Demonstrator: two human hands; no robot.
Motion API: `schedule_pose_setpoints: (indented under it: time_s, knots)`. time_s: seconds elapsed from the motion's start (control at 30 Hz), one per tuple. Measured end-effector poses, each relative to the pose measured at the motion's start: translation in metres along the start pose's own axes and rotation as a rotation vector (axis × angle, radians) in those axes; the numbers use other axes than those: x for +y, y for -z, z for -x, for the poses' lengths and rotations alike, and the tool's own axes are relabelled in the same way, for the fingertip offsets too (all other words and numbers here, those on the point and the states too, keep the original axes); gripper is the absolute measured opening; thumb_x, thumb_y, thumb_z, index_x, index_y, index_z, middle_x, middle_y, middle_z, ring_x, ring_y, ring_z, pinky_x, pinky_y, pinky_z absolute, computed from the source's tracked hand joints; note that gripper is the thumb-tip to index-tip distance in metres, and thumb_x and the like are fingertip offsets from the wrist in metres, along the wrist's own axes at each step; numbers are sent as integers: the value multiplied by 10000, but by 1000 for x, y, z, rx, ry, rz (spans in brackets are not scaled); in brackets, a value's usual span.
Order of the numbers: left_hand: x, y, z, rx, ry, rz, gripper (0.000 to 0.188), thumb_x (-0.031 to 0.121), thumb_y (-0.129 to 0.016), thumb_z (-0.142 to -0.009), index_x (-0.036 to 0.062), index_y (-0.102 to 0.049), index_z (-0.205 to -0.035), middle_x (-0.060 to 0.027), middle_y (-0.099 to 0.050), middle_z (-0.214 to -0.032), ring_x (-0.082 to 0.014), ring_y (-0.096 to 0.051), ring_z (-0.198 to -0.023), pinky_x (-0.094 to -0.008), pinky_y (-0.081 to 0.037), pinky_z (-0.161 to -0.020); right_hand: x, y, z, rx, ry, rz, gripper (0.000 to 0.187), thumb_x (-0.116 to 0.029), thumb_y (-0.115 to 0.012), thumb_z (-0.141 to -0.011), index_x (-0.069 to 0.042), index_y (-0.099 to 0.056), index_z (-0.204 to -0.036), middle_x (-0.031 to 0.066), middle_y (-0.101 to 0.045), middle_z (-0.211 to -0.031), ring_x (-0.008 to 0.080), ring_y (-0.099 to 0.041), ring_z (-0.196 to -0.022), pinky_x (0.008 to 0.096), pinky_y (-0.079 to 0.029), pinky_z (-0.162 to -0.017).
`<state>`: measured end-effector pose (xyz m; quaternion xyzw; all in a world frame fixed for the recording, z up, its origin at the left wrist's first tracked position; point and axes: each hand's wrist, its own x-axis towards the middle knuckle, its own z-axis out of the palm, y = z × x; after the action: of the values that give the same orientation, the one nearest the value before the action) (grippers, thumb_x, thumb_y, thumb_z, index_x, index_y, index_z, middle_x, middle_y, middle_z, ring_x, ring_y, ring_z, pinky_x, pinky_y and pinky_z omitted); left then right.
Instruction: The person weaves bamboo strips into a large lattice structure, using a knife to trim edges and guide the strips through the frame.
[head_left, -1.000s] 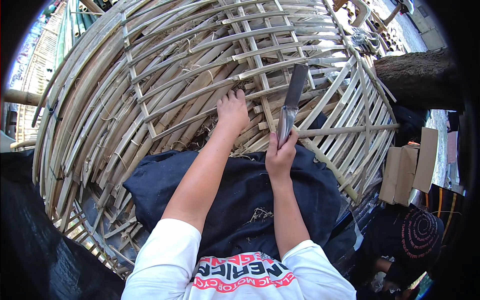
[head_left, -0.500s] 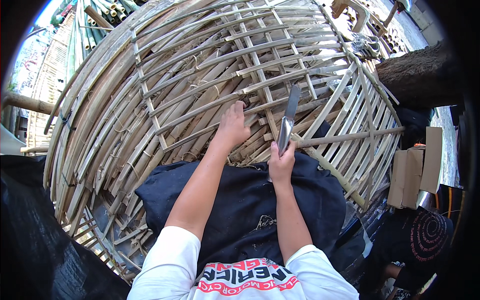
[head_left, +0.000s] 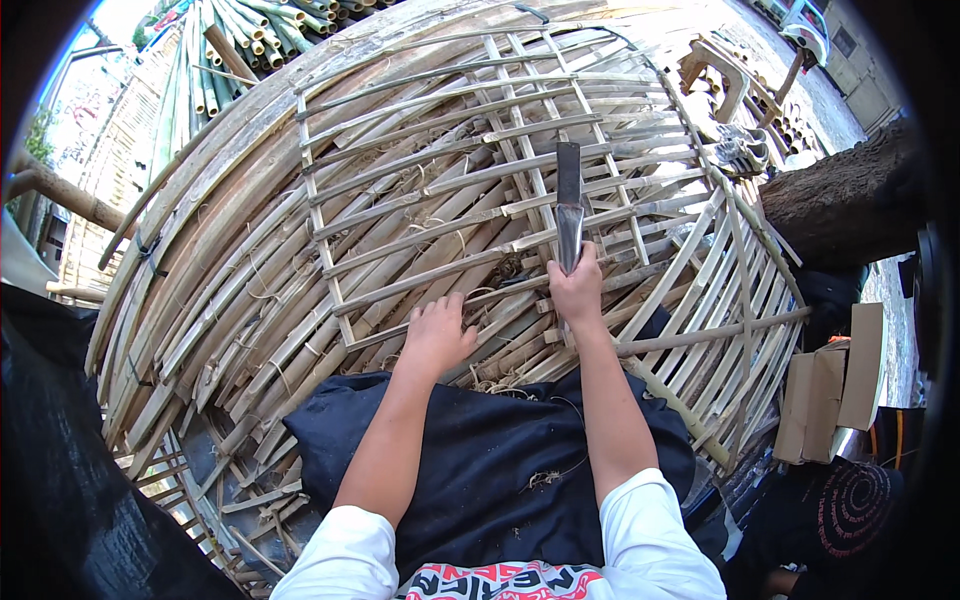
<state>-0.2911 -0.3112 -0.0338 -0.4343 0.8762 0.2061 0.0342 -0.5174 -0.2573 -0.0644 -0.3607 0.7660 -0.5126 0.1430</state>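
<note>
Nearest me, a lattice of split bamboo slats (head_left: 425,190) lies over a heap of long, curved bamboo strips (head_left: 215,290). My left hand (head_left: 438,335) rests at the lattice's near edge, fingers apart and laid over a slat, with no grip showing. In my right hand (head_left: 577,287) is a large knife (head_left: 569,190), held at its near end. Its dark, square-ended blade points away from me above the lattice, and the part by my fingers is shiny metal. My fist hides the handle. Black cloth (head_left: 480,470) covers the space under my forearms.
A fan-shaped bamboo frame (head_left: 715,310) spreads at the right, near a thick log (head_left: 845,200) and an open cardboard box (head_left: 815,395). Another person in a dark printed shirt (head_left: 840,515) is at the lower right. Green bamboo poles (head_left: 215,60) are piled at the far left.
My left hand has drawn back toward me to the lattice's near edge. My right hand has moved outward with the knife, its blade further over the slats. The whole view has shifted a little.
</note>
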Motion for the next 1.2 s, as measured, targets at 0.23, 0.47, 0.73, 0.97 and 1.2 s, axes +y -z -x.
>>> schedule_pose_setpoints:
  time_s: [0.23,0.47,0.73,0.97,1.2]
  knots:
    - [-11,1,-19,-102,87,268,532,449,-612,-895,-48,-635,-1084,-258,-663,-993,-404,-623,-978,-448,-491,-852,1,6,-20,-178,-215,-208,327,-97,-661,-768,18,-488,-1020,129,-595,-733,235,-625,-600,361,-501,-536]
    - [-7,12,-18,-23,48,405,473,455,-658,-869,-2,-702,-981,-242,-674,-893,-399,-641,-884,-445,-498,-778,-14,15,-40,-223,-299,-395,267,-37,-623,-795,-8,-436,-984,71,-531,-689,138,-543,-447,294,-485,-376]
    - [-5,22,-8,60,20,440,412,407,-695,-852,10,-704,-963,-229,-665,-802,-396,-644,-791,-435,-494,-717,-30,32,-36,-308,-213,-369,327,1,-615,-777,24,-472,-1070,62,-517,-702,124,-515,-441,288,-476,-368]
    - [-4,24,-4,85,7,452,436,424,-697,-845,4,-694,-961,-229,-666,-813,-394,-640,-798,-428,-493,-731,-43,42,-30,-348,-172,-351,304,35,-578,-763,24,-454,-1040,42,-501,-678,131,-538,-431,281,-479,-368]
    - [-7,25,-4,92,29,455,436,422,-685,-854,2,-707,-968,-220,-680,-847,-391,-649,-828,-441,-511,-754,-52,45,-33,-409,-127,-348,380,7,-632,-770,42,-482,-1117,40,-524,-669,106,-519,-455,263,-482,-394]
